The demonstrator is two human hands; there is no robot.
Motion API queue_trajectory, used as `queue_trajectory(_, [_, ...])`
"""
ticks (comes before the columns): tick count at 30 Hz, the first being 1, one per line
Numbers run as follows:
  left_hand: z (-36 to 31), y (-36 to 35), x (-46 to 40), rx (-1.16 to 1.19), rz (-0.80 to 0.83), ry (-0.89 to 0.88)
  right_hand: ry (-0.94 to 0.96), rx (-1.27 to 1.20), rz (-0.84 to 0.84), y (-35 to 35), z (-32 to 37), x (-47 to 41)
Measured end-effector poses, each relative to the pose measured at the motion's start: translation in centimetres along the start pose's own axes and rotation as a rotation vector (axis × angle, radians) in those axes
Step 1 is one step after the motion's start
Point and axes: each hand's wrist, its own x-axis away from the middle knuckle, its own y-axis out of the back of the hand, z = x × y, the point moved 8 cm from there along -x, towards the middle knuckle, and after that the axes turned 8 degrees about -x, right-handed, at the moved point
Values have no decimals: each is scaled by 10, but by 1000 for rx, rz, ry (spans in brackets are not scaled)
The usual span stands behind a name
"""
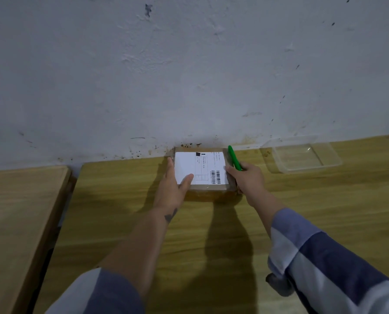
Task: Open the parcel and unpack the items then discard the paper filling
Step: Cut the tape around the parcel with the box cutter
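The parcel sits flat on the wooden counter, far side pushed up against the wall, still sealed. The left hand lies on its left edge with fingers straight and thumb pressed onto the white label, pinning it. The right hand has its grip closed round a green cutter at the parcel's right edge; I cannot make out a blade.

To my eye the step is slitting the tape. It should go best with the left hand kept bearing down, clear of the cutting line, and a shallow cut so nothing inside gets nicked.

The parcel looks nearly square, its slightly longer side running left to right, label upward, barcode at the near right. The cutter points far and slightly left. A clear tray stands well to the right.
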Motion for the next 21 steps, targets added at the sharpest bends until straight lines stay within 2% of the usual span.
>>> queue_trajectory(9, [-11,-1,69,12,-10,-5,-9,-58,100,30,1,48])
queue_trajectory(21, [1,-38,176,23,-31,26,-68,-51,93,84,-61,117])
